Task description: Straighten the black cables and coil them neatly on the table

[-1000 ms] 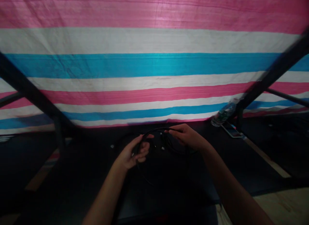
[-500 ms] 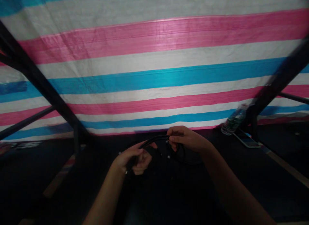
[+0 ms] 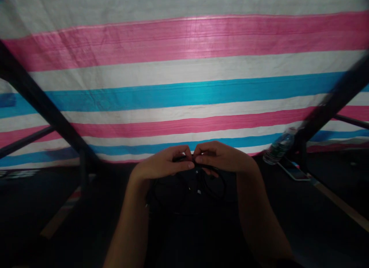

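A bundle of black cables [image 3: 215, 169] is held up in front of me, with loops hanging below my hands. My left hand [image 3: 168, 161] pinches it between thumb and fingers. Close beside it, fingertips almost meeting, my right hand [image 3: 217, 157] grips the same bundle. Small light-coloured plug ends [image 3: 198, 191] dangle under the hands. Against the dark surface, the lower loops are hard to make out.
A striped plastic sheet [image 3: 184, 91] hangs ahead. Dark metal frame legs [image 3: 54, 110] slant down on both sides. At the right lie a clear plastic bottle [image 3: 279, 147] and a phone [image 3: 294, 170] on the dark surface.
My left hand has risen and turned over, closing in on the right hand. The cable stretch between them has become very short, and the loops now hang below.
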Action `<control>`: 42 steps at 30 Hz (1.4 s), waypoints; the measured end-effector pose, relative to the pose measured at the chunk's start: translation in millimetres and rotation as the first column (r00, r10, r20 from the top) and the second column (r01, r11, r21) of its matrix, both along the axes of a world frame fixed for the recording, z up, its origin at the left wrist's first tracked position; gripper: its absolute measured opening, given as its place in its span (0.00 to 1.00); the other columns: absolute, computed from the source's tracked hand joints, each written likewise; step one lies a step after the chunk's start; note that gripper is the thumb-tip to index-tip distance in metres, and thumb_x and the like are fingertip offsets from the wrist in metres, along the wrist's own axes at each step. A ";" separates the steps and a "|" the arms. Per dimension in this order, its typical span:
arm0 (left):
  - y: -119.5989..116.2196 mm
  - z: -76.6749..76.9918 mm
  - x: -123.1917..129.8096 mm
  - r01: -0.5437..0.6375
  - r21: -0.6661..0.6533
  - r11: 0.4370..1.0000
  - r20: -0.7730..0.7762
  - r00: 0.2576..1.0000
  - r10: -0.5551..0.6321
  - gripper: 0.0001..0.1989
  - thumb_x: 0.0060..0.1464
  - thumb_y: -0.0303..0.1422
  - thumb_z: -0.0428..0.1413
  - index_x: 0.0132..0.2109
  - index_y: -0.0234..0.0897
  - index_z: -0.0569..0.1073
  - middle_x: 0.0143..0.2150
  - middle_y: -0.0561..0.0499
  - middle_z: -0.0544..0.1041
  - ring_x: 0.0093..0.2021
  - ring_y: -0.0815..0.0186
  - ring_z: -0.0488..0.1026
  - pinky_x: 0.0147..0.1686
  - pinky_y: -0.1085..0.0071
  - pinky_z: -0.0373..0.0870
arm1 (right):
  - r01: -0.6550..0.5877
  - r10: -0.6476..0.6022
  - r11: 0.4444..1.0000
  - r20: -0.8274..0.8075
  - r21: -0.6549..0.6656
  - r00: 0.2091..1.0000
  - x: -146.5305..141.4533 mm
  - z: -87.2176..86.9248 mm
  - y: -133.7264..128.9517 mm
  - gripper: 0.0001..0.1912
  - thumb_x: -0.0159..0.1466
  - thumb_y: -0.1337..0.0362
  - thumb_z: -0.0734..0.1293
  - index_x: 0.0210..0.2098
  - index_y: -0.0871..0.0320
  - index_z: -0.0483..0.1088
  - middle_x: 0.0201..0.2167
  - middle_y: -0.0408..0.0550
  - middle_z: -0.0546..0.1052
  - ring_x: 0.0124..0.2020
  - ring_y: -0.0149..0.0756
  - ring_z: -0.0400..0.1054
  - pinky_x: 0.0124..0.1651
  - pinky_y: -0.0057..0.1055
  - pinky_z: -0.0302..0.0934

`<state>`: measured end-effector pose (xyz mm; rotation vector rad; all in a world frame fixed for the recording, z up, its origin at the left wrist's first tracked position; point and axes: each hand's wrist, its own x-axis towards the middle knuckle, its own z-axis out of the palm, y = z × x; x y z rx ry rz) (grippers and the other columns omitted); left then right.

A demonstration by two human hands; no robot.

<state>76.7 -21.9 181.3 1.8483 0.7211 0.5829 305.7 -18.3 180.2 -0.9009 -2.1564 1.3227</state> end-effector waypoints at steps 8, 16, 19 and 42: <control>9.8 -21.1 -2.9 -0.043 0.063 0.997 -0.074 0.996 0.047 0.09 0.62 0.38 0.55 0.36 0.37 0.71 0.26 0.56 0.69 0.24 0.72 0.62 0.23 0.78 0.56 | -0.044 0.044 0.986 -0.006 -0.164 0.999 1.7 -18.9 6.3 0.12 0.66 0.55 0.67 0.33 0.57 0.68 0.17 0.38 0.73 0.15 0.28 0.67 0.18 0.22 0.58; -3.1 -16.0 -36.8 -0.233 -0.176 0.956 0.077 0.965 0.250 0.11 0.61 0.40 0.58 0.41 0.37 0.75 0.25 0.52 0.72 0.22 0.71 0.66 0.19 0.79 0.58 | -0.016 0.007 0.985 -0.054 -0.174 0.999 38.8 -12.2 -2.0 0.19 0.70 0.52 0.62 0.29 0.59 0.68 0.21 0.43 0.74 0.21 0.31 0.72 0.25 0.25 0.64; -9.8 -15.2 -39.3 -0.231 -0.245 0.942 0.099 0.960 0.262 0.14 0.62 0.42 0.57 0.47 0.37 0.74 0.28 0.49 0.76 0.22 0.68 0.68 0.18 0.79 0.61 | -0.113 0.083 0.968 -0.139 -0.224 0.987 43.0 -10.8 -6.8 0.18 0.70 0.52 0.64 0.30 0.59 0.67 0.22 0.43 0.73 0.18 0.27 0.68 0.22 0.23 0.63; -37.3 7.9 -26.6 -0.203 -0.212 0.956 0.134 0.963 0.234 0.13 0.65 0.42 0.53 0.41 0.38 0.76 0.34 0.48 0.80 0.32 0.66 0.77 0.30 0.75 0.73 | -0.085 0.084 0.996 -0.026 -0.020 0.996 18.4 1.1 -34.1 0.19 0.72 0.53 0.60 0.47 0.60 0.74 0.21 0.38 0.66 0.20 0.24 0.56 0.22 0.21 0.50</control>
